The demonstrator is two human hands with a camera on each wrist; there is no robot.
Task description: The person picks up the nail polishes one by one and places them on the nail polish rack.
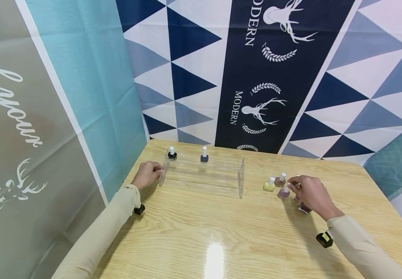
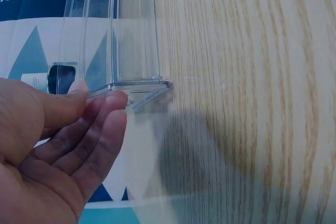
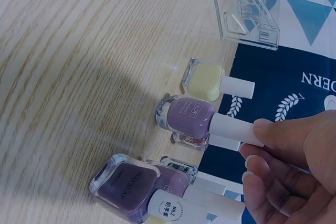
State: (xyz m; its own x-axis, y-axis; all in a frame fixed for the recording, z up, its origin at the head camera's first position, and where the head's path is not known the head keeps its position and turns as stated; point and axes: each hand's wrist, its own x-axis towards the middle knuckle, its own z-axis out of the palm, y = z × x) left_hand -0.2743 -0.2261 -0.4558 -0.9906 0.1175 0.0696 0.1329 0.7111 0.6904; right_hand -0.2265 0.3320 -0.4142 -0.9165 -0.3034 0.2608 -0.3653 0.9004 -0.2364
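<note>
My left hand (image 1: 148, 174) pinches the left end panel of a clear acrylic nail polish rack (image 1: 241, 179), thumb and fingertips at the panel's edge in the left wrist view. A black nail polish bottle (image 1: 172, 155) and a dark blue nail polish bottle (image 1: 204, 158) stand upright on the rack's back tier. Over to the right, my right hand (image 1: 310, 193) holds a mauve nail polish bottle (image 3: 191, 116) by its white cap (image 3: 235, 129) between thumb and fingertips. Close about it are a pale yellow bottle (image 3: 206, 81), a glittery brownish bottle (image 1: 280, 179) and a dark purple bottle (image 3: 126, 187).
The wooden table (image 1: 173, 232) meets a patterned cloth backdrop (image 1: 194, 77) at its back edge. Another cloth (image 1: 117, 97) rises along the left side. Partly hidden behind the dark purple bottle is another mauve bottle (image 3: 170, 178).
</note>
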